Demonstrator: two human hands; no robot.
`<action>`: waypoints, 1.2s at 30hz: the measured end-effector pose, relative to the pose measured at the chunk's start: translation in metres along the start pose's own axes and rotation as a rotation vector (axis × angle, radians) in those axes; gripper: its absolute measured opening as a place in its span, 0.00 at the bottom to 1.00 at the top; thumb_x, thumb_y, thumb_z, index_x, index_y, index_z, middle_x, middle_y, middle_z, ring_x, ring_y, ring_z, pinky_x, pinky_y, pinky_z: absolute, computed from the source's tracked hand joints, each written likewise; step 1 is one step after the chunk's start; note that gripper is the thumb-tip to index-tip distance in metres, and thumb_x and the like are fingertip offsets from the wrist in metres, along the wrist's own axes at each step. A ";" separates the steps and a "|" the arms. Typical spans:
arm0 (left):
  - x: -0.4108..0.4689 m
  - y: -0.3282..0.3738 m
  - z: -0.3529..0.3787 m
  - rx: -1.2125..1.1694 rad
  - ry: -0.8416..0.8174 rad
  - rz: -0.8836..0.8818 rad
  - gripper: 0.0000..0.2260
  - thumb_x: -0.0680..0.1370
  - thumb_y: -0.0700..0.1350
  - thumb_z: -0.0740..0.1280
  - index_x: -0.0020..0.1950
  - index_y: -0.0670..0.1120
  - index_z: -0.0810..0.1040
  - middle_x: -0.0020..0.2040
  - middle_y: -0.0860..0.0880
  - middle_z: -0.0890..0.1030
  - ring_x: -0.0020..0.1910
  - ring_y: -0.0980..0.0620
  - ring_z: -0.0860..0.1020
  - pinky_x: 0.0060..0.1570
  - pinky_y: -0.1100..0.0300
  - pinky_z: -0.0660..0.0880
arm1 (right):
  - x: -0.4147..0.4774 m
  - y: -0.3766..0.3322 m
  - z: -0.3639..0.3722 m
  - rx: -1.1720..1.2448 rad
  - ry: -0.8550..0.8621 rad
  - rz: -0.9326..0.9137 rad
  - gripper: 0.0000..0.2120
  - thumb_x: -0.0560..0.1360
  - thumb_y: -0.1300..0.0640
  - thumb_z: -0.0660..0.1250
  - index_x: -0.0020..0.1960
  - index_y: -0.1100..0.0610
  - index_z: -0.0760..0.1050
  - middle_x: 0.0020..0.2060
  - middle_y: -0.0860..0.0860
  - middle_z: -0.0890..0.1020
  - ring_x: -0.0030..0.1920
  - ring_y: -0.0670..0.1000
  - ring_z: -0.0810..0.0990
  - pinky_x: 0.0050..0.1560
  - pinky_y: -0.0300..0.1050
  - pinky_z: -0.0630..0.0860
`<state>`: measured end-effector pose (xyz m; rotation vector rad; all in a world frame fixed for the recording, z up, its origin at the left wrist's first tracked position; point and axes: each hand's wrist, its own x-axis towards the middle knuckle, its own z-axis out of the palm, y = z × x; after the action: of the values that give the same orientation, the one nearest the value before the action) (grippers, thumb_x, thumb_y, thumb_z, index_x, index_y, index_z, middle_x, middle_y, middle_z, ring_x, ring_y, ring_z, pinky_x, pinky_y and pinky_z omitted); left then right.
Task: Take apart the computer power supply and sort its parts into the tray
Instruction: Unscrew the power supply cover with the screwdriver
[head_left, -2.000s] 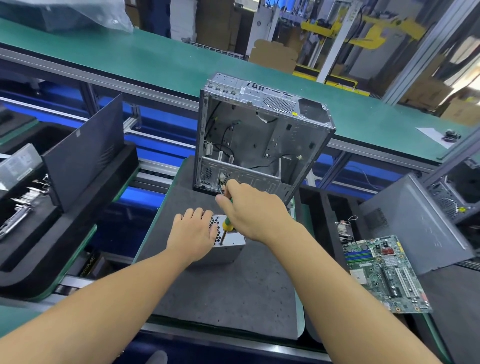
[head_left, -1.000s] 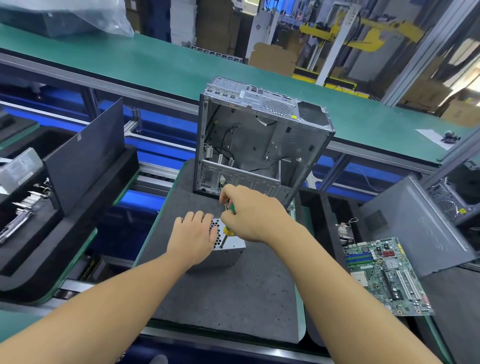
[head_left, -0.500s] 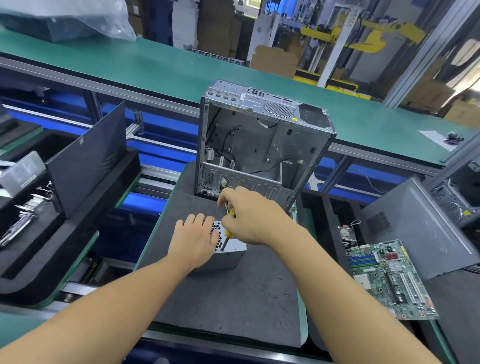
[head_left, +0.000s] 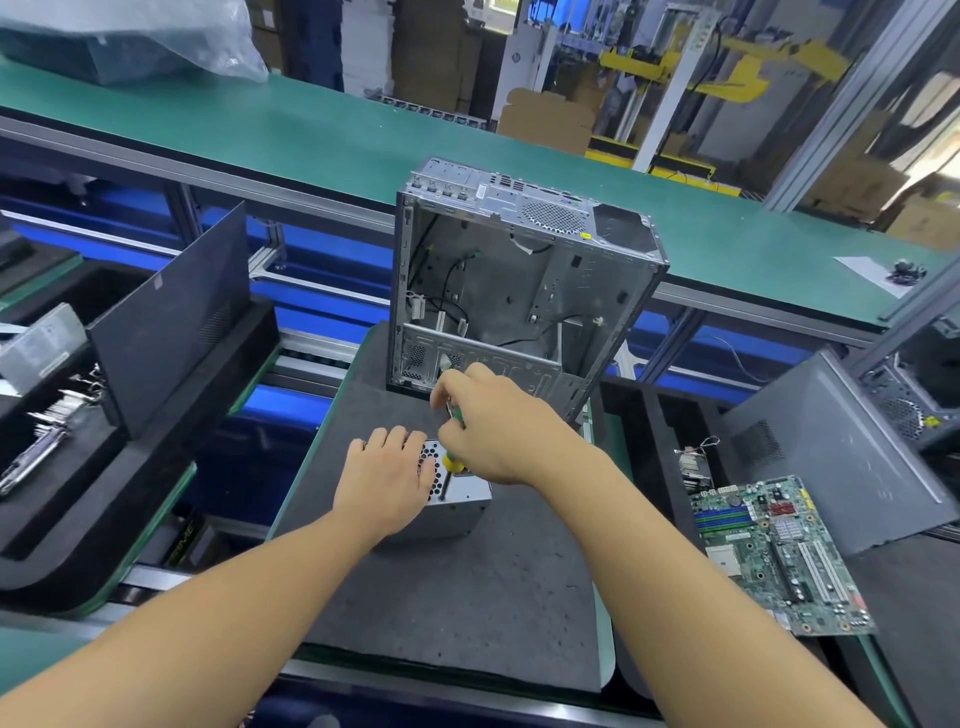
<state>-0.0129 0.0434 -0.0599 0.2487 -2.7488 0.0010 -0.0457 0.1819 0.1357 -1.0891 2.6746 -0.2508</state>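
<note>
My left grip (head_left: 387, 478) lies flat on top of the power supply (head_left: 462, 496), fingers straight and spread over its perforated grille, pressing the small metal box down. My right grip (head_left: 498, 431) is curled tight round the green-and-yellow handle of a screwdriver (head_left: 452, 461), whose dark shaft points down onto the top of the box, just beside my left fingertips. I cannot tell whether the tip sits in a screw.

The power supply rests on the grey mat of the tabletop (head_left: 467, 597), near its middle and just in front of the computer case (head_left: 519, 291). The case stands upright at the far edge of the mat with its side off, open towards me, a few loose black cables hanging inside.

To my right a green motherboard (head_left: 779, 556) lies flat, and a grey side panel (head_left: 831, 452) leans tilted behind it. To my left a black foam tray (head_left: 156, 467) holds a dark panel (head_left: 166, 322) standing on edge, with some metal parts further left, too blurred to name. Beyond the case runs a long green conveyor belt (head_left: 311, 135).
</note>
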 end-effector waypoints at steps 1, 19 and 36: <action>0.000 0.000 0.000 0.004 0.000 0.002 0.18 0.77 0.53 0.51 0.43 0.45 0.76 0.37 0.47 0.75 0.35 0.44 0.73 0.34 0.53 0.65 | 0.000 0.000 0.000 0.004 -0.011 0.002 0.13 0.77 0.52 0.58 0.61 0.46 0.68 0.62 0.49 0.70 0.59 0.54 0.70 0.50 0.50 0.68; -0.001 0.000 0.002 -0.007 0.031 0.005 0.14 0.78 0.52 0.55 0.43 0.45 0.75 0.38 0.47 0.75 0.36 0.43 0.73 0.35 0.54 0.64 | -0.001 -0.001 0.000 0.063 -0.025 0.053 0.09 0.78 0.52 0.55 0.57 0.48 0.68 0.64 0.51 0.69 0.51 0.54 0.73 0.47 0.50 0.68; 0.000 0.000 0.001 -0.011 -0.037 -0.007 0.08 0.77 0.51 0.67 0.45 0.46 0.77 0.39 0.48 0.75 0.37 0.45 0.72 0.35 0.54 0.62 | -0.003 -0.004 -0.004 0.103 -0.025 0.077 0.12 0.76 0.52 0.59 0.59 0.49 0.68 0.57 0.49 0.71 0.56 0.55 0.71 0.54 0.53 0.72</action>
<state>-0.0132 0.0431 -0.0612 0.2578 -2.7837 -0.0204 -0.0415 0.1815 0.1408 -0.9503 2.6431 -0.3545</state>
